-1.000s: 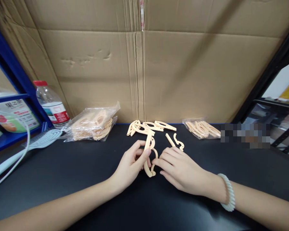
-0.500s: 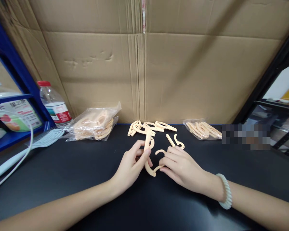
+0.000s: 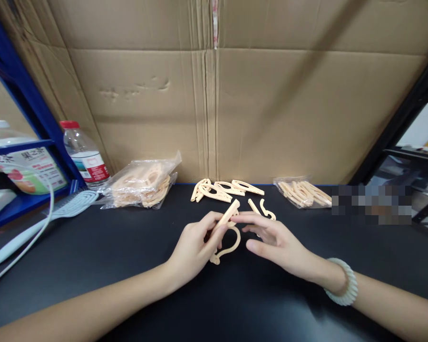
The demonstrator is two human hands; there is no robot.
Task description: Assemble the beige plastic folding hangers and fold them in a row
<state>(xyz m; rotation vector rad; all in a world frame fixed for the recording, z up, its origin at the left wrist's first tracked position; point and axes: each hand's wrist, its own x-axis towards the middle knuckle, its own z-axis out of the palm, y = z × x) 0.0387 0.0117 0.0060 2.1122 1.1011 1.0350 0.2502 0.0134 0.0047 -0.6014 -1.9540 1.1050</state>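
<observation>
Creased brown cardboard (image 3: pixel 306 123) fills the upper part of the frame, with a vertical seam near its centre, behind a smooth, dark, faintly glossy tabletop (image 3: pixel 128 266). At the centre of the frame, the left hand (image 3: pixel 190 247) has its thumb and fingers clamped on a cream part (image 3: pixel 230 212), a straight, flat-sided bar tilted up to the right. A slim curved arm (image 3: pixel 238 240) shows below the bar, bowed like a hook and ending in a small knob near the fingertips. Just right of it, the right hand (image 3: pixel 278 242) has its fingers parted and the thumb apart; the index fingertip is at the bar, though whether it touches cannot be told.

It looks like moulded plastic, so it should be light, stiff and a little slick. The broad bar seems the surest hold; the thin curve may flex, and prying hard on its narrow end could crack it.

Beyond the right hand, around the middle of the frame, lie a loose straight piece (image 3: pixel 254 206) and an S-shaped hook (image 3: pixel 267 209). Behind them sits a row of looped cream pieces (image 3: pixel 221 191). Crinkled clear bags of similar pieces lie left (image 3: pixel 139 183) and right of centre.
</observation>
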